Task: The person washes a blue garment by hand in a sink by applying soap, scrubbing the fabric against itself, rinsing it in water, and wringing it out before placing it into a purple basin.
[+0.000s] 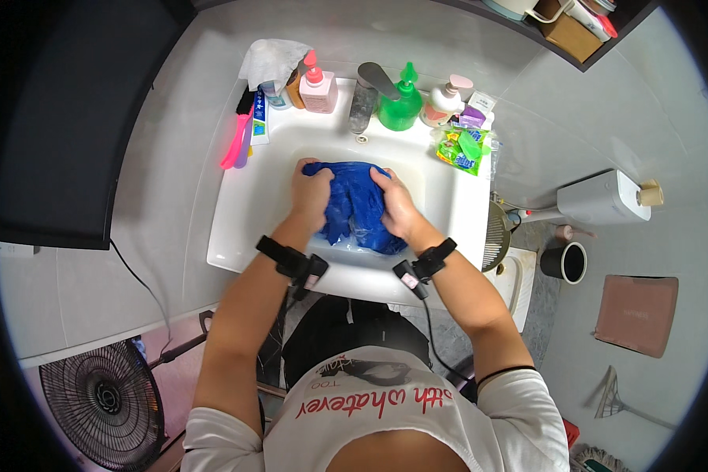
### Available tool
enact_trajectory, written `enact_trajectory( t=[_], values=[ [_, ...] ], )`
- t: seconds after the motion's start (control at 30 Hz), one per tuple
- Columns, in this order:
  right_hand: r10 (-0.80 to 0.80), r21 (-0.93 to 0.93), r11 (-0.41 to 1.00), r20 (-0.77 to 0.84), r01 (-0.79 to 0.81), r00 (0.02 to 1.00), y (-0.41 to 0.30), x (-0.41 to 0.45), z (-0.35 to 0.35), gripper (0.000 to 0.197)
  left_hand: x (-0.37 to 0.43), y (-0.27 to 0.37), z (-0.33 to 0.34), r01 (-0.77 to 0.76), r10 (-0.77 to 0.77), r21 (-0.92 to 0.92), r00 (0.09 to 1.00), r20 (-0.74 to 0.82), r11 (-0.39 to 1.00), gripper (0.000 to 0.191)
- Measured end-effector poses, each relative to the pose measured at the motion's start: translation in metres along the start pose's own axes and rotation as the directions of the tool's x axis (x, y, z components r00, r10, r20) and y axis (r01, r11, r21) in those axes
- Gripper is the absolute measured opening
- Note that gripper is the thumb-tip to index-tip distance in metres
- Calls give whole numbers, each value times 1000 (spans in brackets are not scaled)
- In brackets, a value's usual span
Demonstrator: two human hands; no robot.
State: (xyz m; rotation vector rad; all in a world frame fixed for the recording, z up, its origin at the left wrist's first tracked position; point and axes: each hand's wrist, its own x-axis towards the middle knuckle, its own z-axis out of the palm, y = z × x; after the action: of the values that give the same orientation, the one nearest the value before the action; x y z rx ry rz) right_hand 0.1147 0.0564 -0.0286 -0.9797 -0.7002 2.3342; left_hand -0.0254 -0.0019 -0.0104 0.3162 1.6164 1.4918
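A wet blue cloth (354, 194) hangs between my two hands over the basin of a white sink (236, 236). My left hand (311, 192) grips its upper left edge, the thumb on top. On the cloth's right side, my right hand (396, 203) holds the upper corner, with the thumb pressed on the fabric. The cloth's lower folds droop into whitish, sudsy water at the front of the basin. Behind the cloth stands a grey faucet (363, 103). Each wrist wears a black strap with a small device.
Along the sink's back ledge are a pink pump bottle (318, 91), a green pump bottle (402, 106), a white pump bottle (443, 106) and a green detergent packet (463, 150). A toothpaste tube (259, 121) and a pink-handled brush (236, 138) lie at the left rim. A black fan (107, 398) stands lower left.
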Motion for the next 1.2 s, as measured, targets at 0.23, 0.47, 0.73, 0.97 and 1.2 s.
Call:
enact_trajectory(
  t=[0.23,0.47,0.73,0.97,1.2],
  values=[
    [-37,321,946,257,-49,966,45,27,-23,38,-60,-12,61,-575,647,629,748,146,523,16],
    [23,-90,995,-167,-39,986,21,10,16,35,-7,-9,48,-457,657,748,753,37,482,27],
    [215,-42,976,59,-212,975,8,3,-4,32,4,-13,38,-350,526,805,849,56,479,30],
    [157,3,988,-11,-157,987,-48,-13,-28,46,15,22,-4,-261,161,387,949,272,884,30],
    [-16,-81,997,-89,8,996,-14,16,-23,25,-14,17,12,-317,196,346,919,341,883,29]
  ],
)
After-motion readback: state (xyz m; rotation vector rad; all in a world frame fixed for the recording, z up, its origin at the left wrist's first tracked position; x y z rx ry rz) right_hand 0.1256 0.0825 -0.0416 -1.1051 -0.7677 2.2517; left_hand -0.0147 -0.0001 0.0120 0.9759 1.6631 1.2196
